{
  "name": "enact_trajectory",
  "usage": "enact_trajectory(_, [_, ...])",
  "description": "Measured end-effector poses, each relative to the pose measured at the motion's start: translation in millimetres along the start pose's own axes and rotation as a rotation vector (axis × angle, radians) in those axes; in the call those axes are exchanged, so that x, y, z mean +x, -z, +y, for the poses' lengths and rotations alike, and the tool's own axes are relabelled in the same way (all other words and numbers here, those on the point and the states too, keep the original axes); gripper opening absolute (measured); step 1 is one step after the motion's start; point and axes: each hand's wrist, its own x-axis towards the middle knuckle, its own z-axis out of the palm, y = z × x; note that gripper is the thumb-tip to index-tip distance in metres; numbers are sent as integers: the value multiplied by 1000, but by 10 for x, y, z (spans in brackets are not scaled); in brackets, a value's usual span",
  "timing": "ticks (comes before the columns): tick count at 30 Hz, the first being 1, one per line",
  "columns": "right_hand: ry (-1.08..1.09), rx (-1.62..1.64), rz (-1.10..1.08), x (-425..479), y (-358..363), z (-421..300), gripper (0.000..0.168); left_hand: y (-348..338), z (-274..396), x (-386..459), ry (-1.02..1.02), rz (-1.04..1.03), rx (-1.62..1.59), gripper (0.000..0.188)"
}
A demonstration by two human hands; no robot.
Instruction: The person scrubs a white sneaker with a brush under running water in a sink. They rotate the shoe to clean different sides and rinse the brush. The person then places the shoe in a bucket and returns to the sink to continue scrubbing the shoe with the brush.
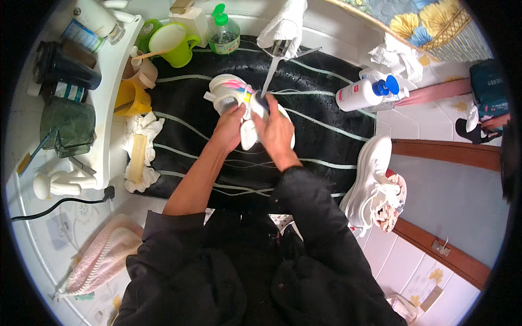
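Observation:
A white sneaker [230, 87] with pink, blue and yellow coloring is held over the black sink counter [183, 130]. My left hand [229, 127] grips it from the near left side, thumb on top. On the right, my right hand [279, 130] holds the shoe too, its fingertips beside a dark patch that may be the shoe opening. The white tongue or flap [248, 136] hangs between my hands. Water [270, 75] runs from the metal faucet [280, 48] onto that dark part. A white cloth [285, 24] drapes over the faucet.
A green pump bottle [223, 34], a lime-green mug [173, 45] and a yellow cup [132, 98] line the back left. At right lie a white pump bottle [361, 94] and another white sneaker [371, 175] at the counter edge. A white shelf [108, 93] holds toiletries.

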Motion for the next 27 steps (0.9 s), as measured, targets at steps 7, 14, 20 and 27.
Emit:
enact_trajectory(7, [-96,103,-119,-133,293,-16,61,16,3,-11,2,-13,9,34])
enact_trajectory(14, [-18,-103,20,405,19,3,60,47,-44,-1,-15,-43,4,33])
enact_trajectory(20, [63,42,-53,-140,174,-22,60,73,-29,14,-18,-48,-24,32])
enact_trajectory(27, [-22,-46,29,361,59,111,58,100,-22,53,7,-8,3,33])
